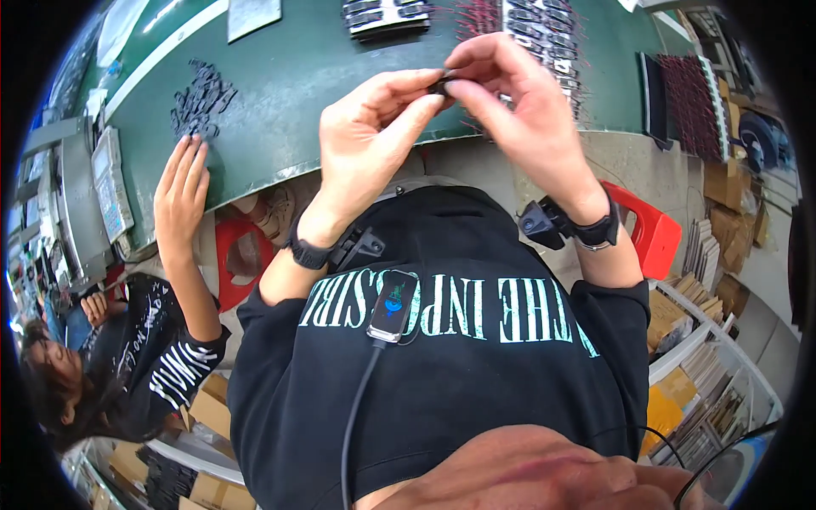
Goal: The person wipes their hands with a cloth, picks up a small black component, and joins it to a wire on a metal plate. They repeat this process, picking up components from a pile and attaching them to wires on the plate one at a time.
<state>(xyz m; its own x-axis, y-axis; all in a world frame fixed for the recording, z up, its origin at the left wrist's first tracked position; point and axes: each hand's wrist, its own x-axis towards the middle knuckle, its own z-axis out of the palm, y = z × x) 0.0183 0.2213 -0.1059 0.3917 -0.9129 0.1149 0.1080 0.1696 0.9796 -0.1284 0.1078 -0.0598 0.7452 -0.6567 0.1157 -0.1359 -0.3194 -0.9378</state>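
My left hand (365, 132) and my right hand (531, 115) meet over the near edge of the green table. Thumb and fingertips of both are pinched on a small black part (440, 86), mostly covered by the fingers, so its exact kind cannot be made out. Just beyond my right hand lie rows of small pale and black pieces with thin red wires (552, 25). Straight ahead at the far side rests a stack of flat holders with black pieces (387, 19).
A co-worker's hand (181, 191) touches the table beside a pile of small black parts (202, 95). A black panel with red wires (687, 106) lies at the right end. Red stools (650, 229) stand below; shelves with cardboard boxes (667, 323) are at right.
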